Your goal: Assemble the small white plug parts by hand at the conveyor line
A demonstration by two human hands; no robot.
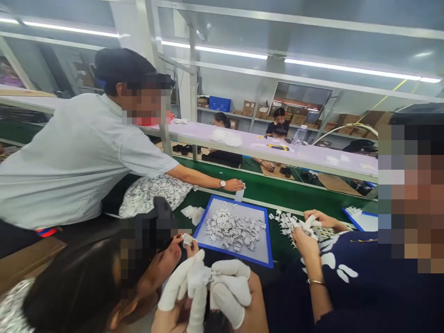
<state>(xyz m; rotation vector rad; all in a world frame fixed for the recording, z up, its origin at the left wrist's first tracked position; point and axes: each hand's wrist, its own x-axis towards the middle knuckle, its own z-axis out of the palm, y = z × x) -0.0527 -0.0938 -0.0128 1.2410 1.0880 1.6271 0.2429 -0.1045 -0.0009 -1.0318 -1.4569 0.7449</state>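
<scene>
My left hand (185, 289) and my right hand (231, 289) are at the bottom centre, fingers capped in white finger cots. Together they pinch a small white plastic part (204, 276) between them. Just beyond lies a blue-rimmed tray (264, 217) holding several small white parts (234, 229). A person in a light shirt reaches an arm over the tray's far edge, that hand (235, 185) holding a small white piece.
A green conveyor belt (294, 192) runs behind the tray. A person at right handles white parts (286, 222) on the belt. Another person's head is close at lower left, fingers on a small part (187, 239). A pale shelf (263, 148) spans above; workers sit beyond it.
</scene>
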